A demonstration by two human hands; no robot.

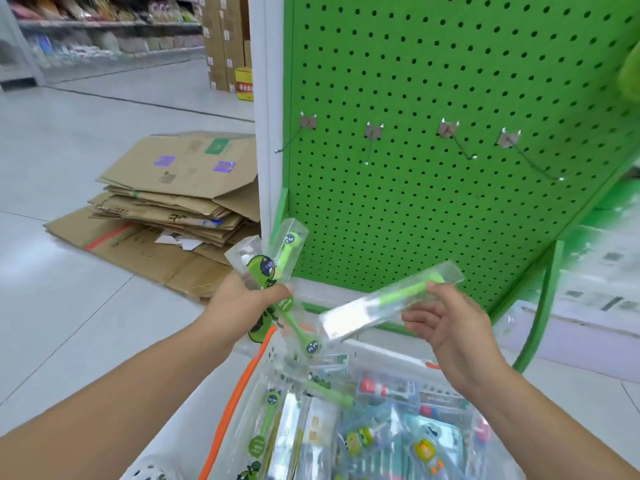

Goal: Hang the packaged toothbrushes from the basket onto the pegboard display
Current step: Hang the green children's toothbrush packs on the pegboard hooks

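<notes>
So far nothing hangs on the pegboard (433, 81); its four hooks (460, 147) look bare. The left hand (249, 299) grips a bundle of packs (277, 268), the right hand (450, 323) pinches one packaged toothbrush (388, 303), and many remain in the basket (225, 403). Motion blur hides each pack's hang hole.

Pale tiled floor (69, 161) carries flattened cardboard (173, 202) beside the pegboard stand (433, 98).
</notes>
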